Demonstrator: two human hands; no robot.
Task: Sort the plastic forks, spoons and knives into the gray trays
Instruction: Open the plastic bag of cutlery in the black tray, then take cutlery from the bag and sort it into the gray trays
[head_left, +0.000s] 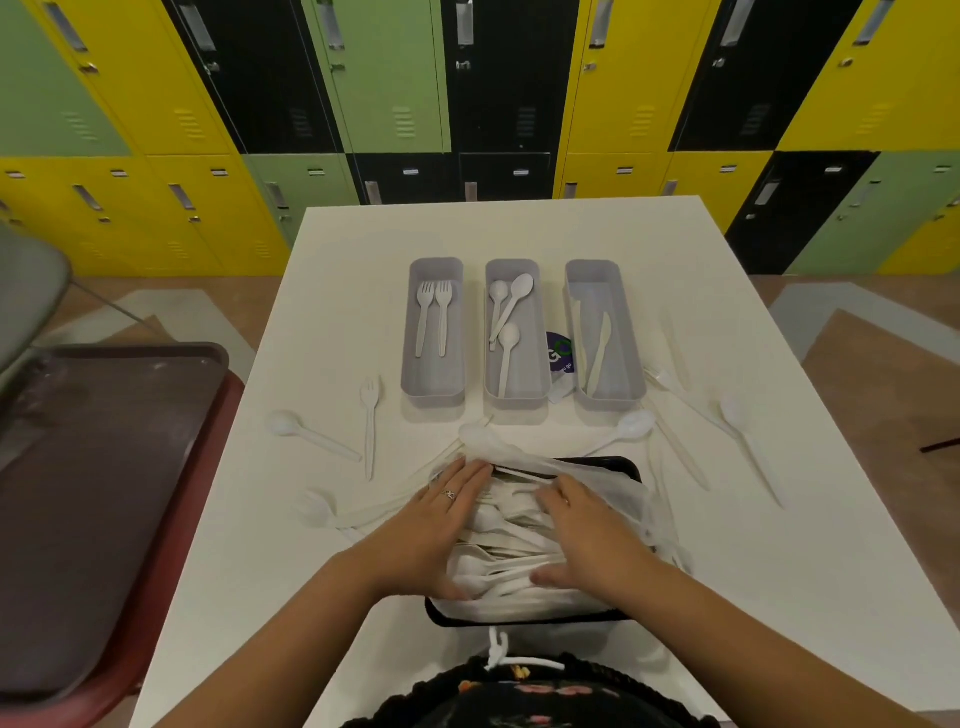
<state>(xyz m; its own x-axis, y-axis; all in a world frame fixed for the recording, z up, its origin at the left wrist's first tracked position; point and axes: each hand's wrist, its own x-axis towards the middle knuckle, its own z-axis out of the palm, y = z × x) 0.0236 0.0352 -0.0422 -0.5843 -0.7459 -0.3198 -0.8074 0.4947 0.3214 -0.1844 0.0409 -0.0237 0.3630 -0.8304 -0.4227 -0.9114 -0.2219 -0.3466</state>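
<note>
Head view: both hands lie flat, fingers spread, on a heap of white plastic cutlery (511, 540) that fills a black container (524, 618) draped with a clear bag (613, 483). The left hand (441, 525) presses the heap's left side; the right hand (582, 540) covers its right side. Neither grip is closed around any single piece.

Beyond the fingertips stand 3 gray trays in a row: the left tray (434, 387) holds 2 forks, the middle tray (517, 395) 3 spoons, the right tray (608, 395) what look like knives. Loose pieces lie on the white surface (311, 571) on either side: a fork (370, 426) and a spoon (306, 434) out past the left hand, more spoons and knives past the right.

These pieces look light, stiff and slick, and likely tangle in a heap; pinching 1 by its handle seems safest. The bag film may snag a lifted piece. Open room lies between heap and trays; the surface edges are well apart from both hands.
</note>
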